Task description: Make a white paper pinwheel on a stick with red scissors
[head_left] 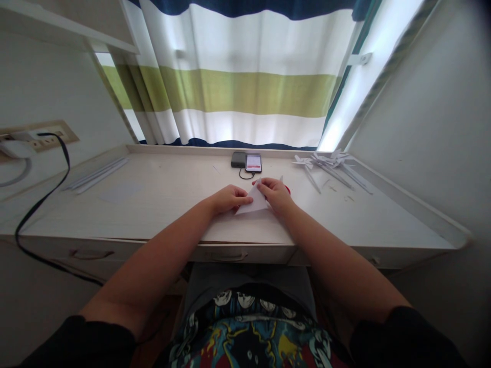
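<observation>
A folded piece of white paper (253, 203), triangular in outline, is held between my two hands just above the near part of the desk. My left hand (229, 198) pinches its left side, thumb lying on top. With thumb and fingers, my right hand (276, 193) grips the upper right edge near the peak. Partly hidden behind my right hand is a red-handled thing (287, 189), perhaps scissors. Beyond my hands lies a phone (253, 163), its screen lit, joined by a short cable to a dark power bank (238, 159).
Paper pinwheels (332, 161) on rolled paper sticks lie at the back right, with small scraps (348, 198) near them. Several rolled paper sticks (97, 174) rest at the left. A black cable (42, 199) hangs from the wall socket (57, 132). Raised rims border the white desk (172, 176).
</observation>
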{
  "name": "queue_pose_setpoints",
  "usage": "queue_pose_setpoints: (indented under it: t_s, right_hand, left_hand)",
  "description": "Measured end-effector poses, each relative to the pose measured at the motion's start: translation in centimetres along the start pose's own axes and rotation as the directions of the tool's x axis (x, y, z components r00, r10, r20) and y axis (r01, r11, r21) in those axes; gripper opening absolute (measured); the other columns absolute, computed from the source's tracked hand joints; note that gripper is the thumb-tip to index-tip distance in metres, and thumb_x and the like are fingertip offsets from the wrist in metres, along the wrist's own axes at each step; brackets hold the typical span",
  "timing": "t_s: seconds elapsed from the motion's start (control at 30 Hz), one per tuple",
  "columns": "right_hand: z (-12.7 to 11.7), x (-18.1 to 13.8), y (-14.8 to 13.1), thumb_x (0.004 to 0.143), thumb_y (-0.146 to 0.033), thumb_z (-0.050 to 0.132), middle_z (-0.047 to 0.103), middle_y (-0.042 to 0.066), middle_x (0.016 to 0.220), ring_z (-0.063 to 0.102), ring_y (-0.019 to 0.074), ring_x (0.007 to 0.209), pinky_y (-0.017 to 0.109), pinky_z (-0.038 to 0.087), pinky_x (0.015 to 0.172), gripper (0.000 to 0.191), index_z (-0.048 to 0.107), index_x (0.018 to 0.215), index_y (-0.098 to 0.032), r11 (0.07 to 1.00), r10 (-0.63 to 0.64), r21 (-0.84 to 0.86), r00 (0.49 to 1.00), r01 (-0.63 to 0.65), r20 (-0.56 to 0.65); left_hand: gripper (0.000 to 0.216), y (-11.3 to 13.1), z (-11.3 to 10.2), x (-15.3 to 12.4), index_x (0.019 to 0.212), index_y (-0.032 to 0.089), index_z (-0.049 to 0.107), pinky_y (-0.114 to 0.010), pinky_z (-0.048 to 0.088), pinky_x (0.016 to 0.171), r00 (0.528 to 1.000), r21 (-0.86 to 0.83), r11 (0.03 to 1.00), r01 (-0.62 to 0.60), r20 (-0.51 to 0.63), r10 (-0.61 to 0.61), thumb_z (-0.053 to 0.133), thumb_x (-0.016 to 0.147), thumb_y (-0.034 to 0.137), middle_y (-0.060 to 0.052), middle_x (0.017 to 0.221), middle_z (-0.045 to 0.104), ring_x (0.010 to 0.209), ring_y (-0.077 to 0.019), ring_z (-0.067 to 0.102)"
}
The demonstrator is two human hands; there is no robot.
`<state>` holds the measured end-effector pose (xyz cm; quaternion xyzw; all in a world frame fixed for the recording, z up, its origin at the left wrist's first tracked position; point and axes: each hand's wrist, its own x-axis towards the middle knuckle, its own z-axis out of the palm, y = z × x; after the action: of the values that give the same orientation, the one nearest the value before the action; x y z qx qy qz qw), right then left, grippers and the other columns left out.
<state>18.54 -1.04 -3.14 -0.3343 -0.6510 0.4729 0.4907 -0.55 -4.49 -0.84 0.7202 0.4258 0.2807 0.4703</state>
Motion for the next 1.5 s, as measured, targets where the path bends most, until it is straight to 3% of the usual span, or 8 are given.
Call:
queue_pose_setpoints:
  t_s: [0.17,0.37,0.57,0.8,1.0,1.2,1.5]
  right_hand:
    - [-0.1,0.2,0.3,0.072,-0.041,0.066,0.060,0.000,0.065,0.046,0.0108,0.052,0.023,0.033,0.047,0.032,0.070,0.092,-0.016,1.000,-0.014,-0.004,1.000,0.014,-0.027]
    - [-0.6,0.4,0.2,0.073,-0.042,0.066,0.058,-0.001,0.064,0.044,0.0098,0.051,0.023,0.032,0.046,0.034,0.069,0.093,-0.015,1.000,-0.007,0.019,0.998,0.008,-0.062]
    - [-0.7,0.3,0.0,0.080,-0.038,0.065,0.055,-0.003,0.062,0.042,0.0074,0.048,0.021,0.032,0.046,0.029,0.065,0.096,-0.013,1.000,-0.010,0.011,0.999,0.011,-0.046]
    - [-0.4,-0.1,-0.8,0.085,-0.039,0.062,0.060,-0.001,0.072,0.052,0.0093,0.056,0.023,0.042,0.052,0.027,0.064,0.093,-0.013,0.993,-0.105,-0.053,0.994,0.104,-0.032]
    - [0.8,-0.4,-1.5,0.078,-0.043,0.064,0.066,0.004,0.075,0.058,0.0153,0.061,0.026,0.044,0.051,0.028,0.067,0.087,-0.017,0.989,-0.140,-0.036,0.990,0.140,0.009]
    - [1.6,-0.7,-1.9,0.080,-0.044,0.061,0.065,0.004,0.069,0.052,0.0141,0.047,0.025,0.037,0.038,0.028,0.068,0.089,-0.018,0.991,-0.133,-0.033,0.991,0.133,-0.011]
    - [1.6,-0.4,-1.9,0.079,-0.040,0.062,0.065,0.004,0.067,0.055,0.0142,0.054,0.024,0.039,0.044,0.025,0.071,0.080,-0.017,0.981,-0.186,-0.077,0.978,0.179,-0.092]
  left_hand:
    - [0.029,0.5,0.0,-0.2,0.065,0.012,0.063,-0.020,0.030,0.046,0.999,-0.055,0.998,0.037,0.039,-0.035,0.070,0.075,0.039,0.003,0.048,0.051,0.044,-0.0066,0.041]
    - [0.023,0.6,-0.4,-0.4,0.079,0.012,0.072,-0.021,0.043,0.053,0.981,-0.117,0.983,0.145,0.147,-0.127,0.075,0.070,0.032,-0.007,0.071,0.070,0.060,-0.0116,0.060]
    - [0.020,0.4,-0.5,-0.3,0.079,0.013,0.074,-0.020,0.047,0.056,0.972,-0.144,0.969,0.200,0.152,-0.178,0.078,0.067,0.029,-0.007,0.076,0.073,0.064,-0.0120,0.064]
    - [0.024,0.5,-0.6,-0.5,0.077,0.013,0.073,-0.020,0.049,0.055,0.970,-0.169,0.969,0.182,0.191,-0.149,0.082,0.061,0.029,-0.006,0.068,0.071,0.061,-0.0135,0.064]
    - [0.052,0.2,0.9,1.2,0.090,0.009,0.067,-0.029,0.054,0.061,0.981,-0.394,0.909,0.136,0.181,-0.069,0.071,0.069,0.056,-0.014,0.083,0.071,0.072,-0.0198,0.068]
    - [0.042,0.3,1.7,1.1,0.091,0.011,0.067,-0.025,0.054,0.058,0.976,-0.453,0.878,0.158,0.207,-0.069,0.081,0.065,0.039,-0.011,0.086,0.071,0.072,-0.0175,0.068]
    - [0.038,0.6,1.9,1.0,0.088,0.009,0.067,-0.025,0.054,0.059,0.976,-0.408,0.898,0.165,0.200,-0.089,0.083,0.064,0.033,-0.011,0.084,0.071,0.071,-0.0178,0.069]
